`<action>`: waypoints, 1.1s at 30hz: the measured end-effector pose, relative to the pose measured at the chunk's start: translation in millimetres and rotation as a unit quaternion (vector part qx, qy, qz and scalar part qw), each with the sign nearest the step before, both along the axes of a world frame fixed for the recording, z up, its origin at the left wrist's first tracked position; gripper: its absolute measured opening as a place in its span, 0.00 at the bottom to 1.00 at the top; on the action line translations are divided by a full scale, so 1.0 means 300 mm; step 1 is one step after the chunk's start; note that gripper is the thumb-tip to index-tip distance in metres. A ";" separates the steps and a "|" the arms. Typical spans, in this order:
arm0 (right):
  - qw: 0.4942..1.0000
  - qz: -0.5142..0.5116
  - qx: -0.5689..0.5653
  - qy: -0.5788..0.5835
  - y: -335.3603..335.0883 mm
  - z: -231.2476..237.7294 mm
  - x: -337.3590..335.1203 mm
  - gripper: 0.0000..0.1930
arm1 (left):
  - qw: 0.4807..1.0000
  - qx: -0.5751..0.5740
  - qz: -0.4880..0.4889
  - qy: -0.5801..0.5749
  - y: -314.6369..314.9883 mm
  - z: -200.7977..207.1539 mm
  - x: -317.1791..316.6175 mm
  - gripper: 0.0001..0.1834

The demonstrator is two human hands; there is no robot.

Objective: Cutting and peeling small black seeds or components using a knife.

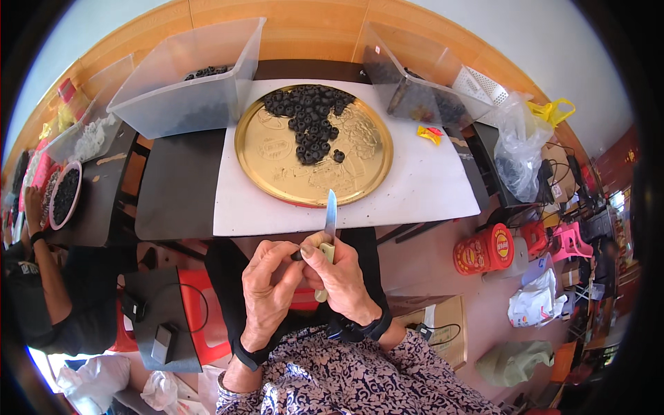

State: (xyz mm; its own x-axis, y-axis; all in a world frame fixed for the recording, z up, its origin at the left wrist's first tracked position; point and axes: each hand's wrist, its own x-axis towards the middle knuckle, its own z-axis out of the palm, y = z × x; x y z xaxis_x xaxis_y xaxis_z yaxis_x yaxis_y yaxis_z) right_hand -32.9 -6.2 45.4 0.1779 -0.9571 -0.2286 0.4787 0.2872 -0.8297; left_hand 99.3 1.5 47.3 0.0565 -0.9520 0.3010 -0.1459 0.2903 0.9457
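Observation:
My left hand [268, 285] pinches a small black rubber part [297, 255] between its fingertips, close to my right thumb. In my right hand [348, 282] is a knife [331, 216] with a pale handle, its blade pointing up and away from me. Both hands are nearly together above my lap, just short of the table edge. Beyond them lies a round gold tray [266, 169]. A heap of small black ring-shaped rubber parts [312, 114] covers its far and middle area, and a single one [338, 156] sits slightly apart.
Clear plastic bins [180, 90] [429, 90] holding black parts flank the tray on a white board [238, 207]. A yellow-and-red wrapper [429, 134] lies right. At far left, another person's arm [50, 273] reaches toward a bowl [67, 197] of black parts. A red bucket [484, 249] stands on the floor.

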 end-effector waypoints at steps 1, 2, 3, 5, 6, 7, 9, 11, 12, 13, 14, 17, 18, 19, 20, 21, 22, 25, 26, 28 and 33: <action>1.000 -0.012 -0.001 -0.008 0.007 -0.016 0.001 0.11 | 1.000 0.009 -0.023 0.008 -0.002 -0.004 0.008 0.09; 1.000 -0.025 -0.001 -0.016 0.012 -0.026 0.001 0.11 | 0.999 0.018 -0.045 0.017 -0.004 -0.008 0.014 0.10; 1.000 -0.023 0.002 -0.017 0.019 -0.031 0.004 0.11 | 0.999 0.021 -0.044 0.016 -0.005 -0.016 0.025 0.10; 0.999 -0.032 -0.036 -0.004 0.028 -0.035 0.008 0.10 | 0.987 0.061 -0.098 0.110 -0.010 -0.037 0.039 0.08; 0.999 -0.032 -0.033 -0.003 0.028 -0.031 0.010 0.10 | 0.987 0.063 -0.097 0.110 -0.012 -0.045 0.041 0.08; 0.999 -0.030 -0.045 -0.001 0.027 -0.024 0.013 0.09 | 0.977 0.069 -0.113 0.164 -0.014 -0.052 0.043 0.07; 0.998 -0.027 -0.057 0.003 0.029 -0.023 0.019 0.09 | 0.964 0.076 -0.128 0.219 -0.016 -0.064 0.043 0.06; 0.984 -0.073 -0.117 0.117 0.035 -0.027 0.029 0.07 | 0.955 0.083 -0.126 0.255 -0.016 -0.070 0.039 0.06; 0.984 -0.071 -0.115 0.117 0.033 -0.032 0.029 0.07 | 0.955 0.085 -0.124 0.256 -0.015 -0.070 0.043 0.06; 0.955 -0.089 -0.184 0.215 0.028 -0.037 0.029 0.05 | 0.945 0.104 -0.129 0.283 -0.013 -0.067 0.048 0.07; 0.911 -0.105 -0.250 0.310 0.025 -0.040 0.028 0.04 | 0.933 0.124 -0.135 0.309 -0.012 -0.066 0.053 0.07; 0.853 -0.097 -0.289 0.424 0.027 -0.032 0.028 0.05 | 0.915 0.130 -0.157 0.348 -0.016 -0.065 0.068 0.07; 0.853 -0.097 -0.288 0.424 0.025 -0.034 0.029 0.05 | 0.915 0.131 -0.157 0.348 -0.015 -0.065 0.069 0.07; 0.836 -0.105 -0.319 0.435 0.023 -0.038 0.030 0.05 | 0.910 0.127 -0.165 0.358 -0.014 -0.065 0.069 0.07; 0.817 -0.114 -0.350 0.444 0.020 -0.041 0.030 0.06 | 0.905 0.123 -0.174 0.368 -0.013 -0.066 0.069 0.08; 0.817 -0.115 -0.347 0.445 0.018 -0.043 0.027 0.06 | 0.905 0.125 -0.176 0.368 -0.011 -0.067 0.071 0.08; 0.808 -0.102 -0.360 0.456 0.014 -0.044 0.023 0.06 | 0.905 0.134 -0.169 0.366 -0.009 -0.067 0.073 0.08; 0.794 -0.074 -0.375 0.472 0.013 -0.037 0.012 0.06 | 0.907 0.151 -0.166 0.357 -0.011 -0.079 0.084 0.08; 0.791 -0.057 -0.380 0.476 0.014 -0.034 0.008 0.07 | 0.908 0.155 -0.167 0.352 -0.012 -0.082 0.085 0.07; 0.784 -0.052 -0.390 0.480 0.011 -0.044 0.004 0.06 | 0.908 0.155 -0.168 0.350 -0.010 -0.085 0.084 0.07; 0.767 -0.033 -0.407 0.495 0.008 -0.057 -0.010 0.06 | 0.910 0.164 -0.175 0.339 -0.005 -0.097 0.088 0.07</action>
State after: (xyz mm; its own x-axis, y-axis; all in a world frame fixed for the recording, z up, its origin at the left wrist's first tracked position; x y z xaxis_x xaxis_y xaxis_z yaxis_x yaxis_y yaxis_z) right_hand -36.0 -3.8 28.2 0.2484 -0.8539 0.4573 -0.5098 -0.5167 -0.6879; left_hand 125.7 -0.1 18.2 -0.1997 -0.9798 0.0060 0.5499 -0.1071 0.8283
